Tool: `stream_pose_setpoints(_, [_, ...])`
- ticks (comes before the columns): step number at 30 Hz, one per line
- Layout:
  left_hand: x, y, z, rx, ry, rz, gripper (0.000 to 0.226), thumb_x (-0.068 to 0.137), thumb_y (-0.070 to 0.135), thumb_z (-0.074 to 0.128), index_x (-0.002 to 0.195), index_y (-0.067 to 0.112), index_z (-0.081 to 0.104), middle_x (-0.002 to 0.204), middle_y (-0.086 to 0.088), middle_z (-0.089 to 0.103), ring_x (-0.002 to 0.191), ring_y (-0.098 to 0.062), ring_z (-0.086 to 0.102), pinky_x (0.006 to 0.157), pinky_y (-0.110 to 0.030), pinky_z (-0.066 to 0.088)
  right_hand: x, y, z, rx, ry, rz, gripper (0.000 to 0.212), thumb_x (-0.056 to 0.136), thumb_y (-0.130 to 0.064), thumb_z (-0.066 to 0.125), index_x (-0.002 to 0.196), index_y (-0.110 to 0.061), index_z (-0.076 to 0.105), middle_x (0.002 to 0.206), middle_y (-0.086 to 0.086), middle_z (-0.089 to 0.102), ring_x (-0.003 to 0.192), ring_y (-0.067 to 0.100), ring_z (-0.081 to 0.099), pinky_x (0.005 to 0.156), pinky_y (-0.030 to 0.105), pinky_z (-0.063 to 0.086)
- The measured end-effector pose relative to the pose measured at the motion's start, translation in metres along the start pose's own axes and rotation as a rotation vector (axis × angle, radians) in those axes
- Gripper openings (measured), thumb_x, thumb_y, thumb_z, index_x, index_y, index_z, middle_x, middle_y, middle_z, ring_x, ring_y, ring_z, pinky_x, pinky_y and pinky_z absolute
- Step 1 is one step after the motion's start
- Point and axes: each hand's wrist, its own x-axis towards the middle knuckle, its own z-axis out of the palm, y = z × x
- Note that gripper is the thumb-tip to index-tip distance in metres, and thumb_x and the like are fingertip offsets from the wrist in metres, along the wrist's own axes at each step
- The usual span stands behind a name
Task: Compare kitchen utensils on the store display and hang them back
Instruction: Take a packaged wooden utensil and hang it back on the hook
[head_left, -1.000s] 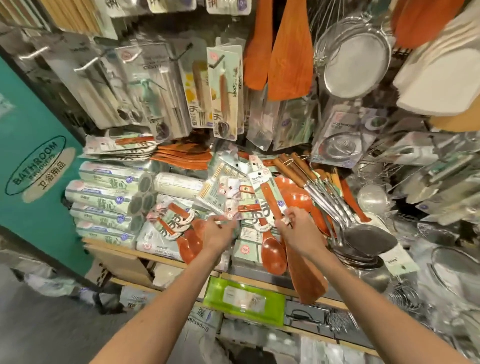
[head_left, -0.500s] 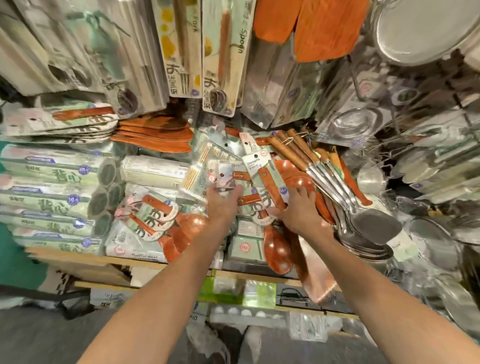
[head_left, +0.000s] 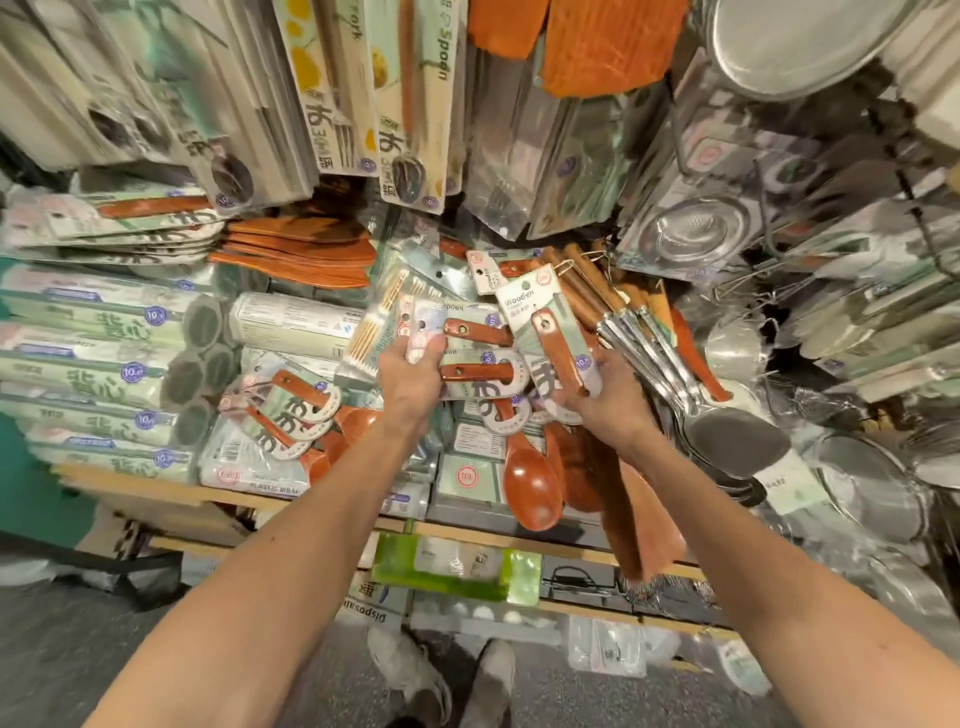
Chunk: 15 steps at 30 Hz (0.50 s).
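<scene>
Reaching forward, the person pinches the card tops of the hanging spoons (head_left: 475, 371) with the left hand (head_left: 410, 382), fingers curled over them. The right hand (head_left: 597, 397) grips a carded spatula (head_left: 556, 345) by its handle, just beside those spoons, its blade hanging down behind the wrist. Steel turners (head_left: 727, 441) press in close on the right; wrap rolls (head_left: 104, 364) are stacked at the left, and fork and spoon packs (head_left: 410, 104) hang overhead, a strainer (head_left: 691, 234) up at the right.

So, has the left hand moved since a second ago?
Yes. The left hand has risen: it hung below the white roll, now it reaches level with it, gripping the spoon cards.
</scene>
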Motion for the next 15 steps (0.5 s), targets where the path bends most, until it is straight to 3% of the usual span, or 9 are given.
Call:
stream_pose_setpoints(3, [-0.011, 0.007, -0.013, 0.007, 0.002, 0.079, 0.027, 0.099, 0.016, 0.061, 0.124, 0.007, 0.057, 0.094, -0.008, 0.074, 0.070, -0.017, 0.076, 0.058, -0.029, 0.060, -0.007, 0.001, -0.015, 0.133, -0.006, 0.023, 0.053, 0.076, -0.015, 0.085, 0.114, -0.023, 0.049, 0.110, 0.000, 0.068, 0.100, 0.019, 0.065, 0.093, 0.040, 0.052])
stream_pose_setpoints(6, [-0.022, 0.018, -0.028, 0.041, 0.041, 0.151, 0.019, 0.095, 0.018, 0.068, 0.113, 0.013, 0.062, 0.100, -0.013, 0.074, 0.084, -0.027, 0.075, 0.076, -0.046, 0.063, -0.020, -0.003, -0.034, 0.175, -0.048, -0.028, 0.038, 0.077, -0.014, 0.083, 0.107, -0.020, 0.062, 0.104, -0.004, 0.071, 0.092, 0.013, 0.069, 0.086, 0.034, 0.055])
stream_pose_setpoints(7, [-0.027, 0.022, -0.032, 0.038, 0.043, 0.175, 0.018, 0.094, 0.018, 0.069, 0.110, 0.012, 0.063, 0.102, -0.014, 0.074, 0.086, -0.027, 0.075, 0.077, -0.045, 0.062, -0.024, -0.004, -0.040, 0.194, -0.070, -0.062, 0.036, 0.077, -0.013, 0.083, 0.108, -0.018, 0.066, 0.104, -0.004, 0.073, 0.091, 0.012, 0.071, 0.085, 0.034, 0.057])
stream_pose_setpoints(10, [-0.048, 0.038, -0.046, 0.067, 0.073, 0.261, 0.019, 0.094, 0.015, 0.069, 0.109, 0.005, 0.063, 0.093, -0.010, 0.073, 0.070, -0.011, 0.074, 0.059, -0.027, 0.059, -0.041, -0.008, -0.061, 0.234, -0.091, -0.138, 0.034, 0.076, -0.011, 0.083, 0.108, -0.014, 0.071, 0.099, -0.004, 0.076, 0.088, 0.010, 0.074, 0.079, 0.031, 0.060])
stream_pose_setpoints(13, [-0.074, 0.058, -0.059, 0.110, 0.065, 0.374, 0.008, 0.092, 0.016, 0.072, 0.098, 0.011, 0.069, 0.096, -0.012, 0.075, 0.077, -0.018, 0.074, 0.067, -0.033, 0.060, -0.060, -0.016, -0.081, 0.328, -0.097, -0.173, 0.025, 0.077, -0.007, 0.081, 0.097, -0.019, 0.073, 0.089, -0.007, 0.078, 0.082, 0.010, 0.074, 0.081, 0.036, 0.059])
stream_pose_setpoints(15, [-0.099, 0.076, -0.065, 0.162, 0.037, 0.454, 0.003, 0.092, 0.013, 0.071, 0.091, 0.014, 0.069, 0.086, -0.005, 0.075, 0.065, -0.010, 0.071, 0.057, -0.027, 0.058, -0.076, -0.025, -0.096, 0.321, -0.130, -0.213, 0.019, 0.081, -0.008, 0.079, 0.093, -0.020, 0.073, 0.090, -0.005, 0.078, 0.084, 0.013, 0.074, 0.084, 0.038, 0.059])
